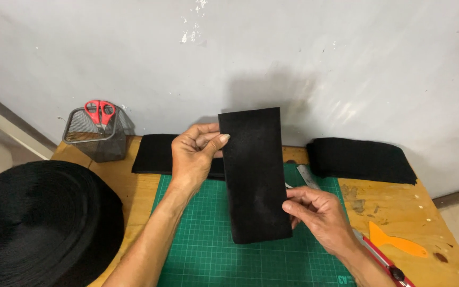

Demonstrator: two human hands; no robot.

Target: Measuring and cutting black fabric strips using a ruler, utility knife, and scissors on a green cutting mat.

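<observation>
I hold a black rectangular strip of fabric upright above a green cutting mat. My left hand pinches its upper left edge between thumb and fingers. My right hand grips its lower right edge. The strip hides the middle of the mat and part of a metal ruler lying behind it.
A large black roll of webbing fills the left. Black fabric piles lie at the back left and back right. A mesh cup holds red scissors. An orange scraper and a red cutter lie right on the wooden table.
</observation>
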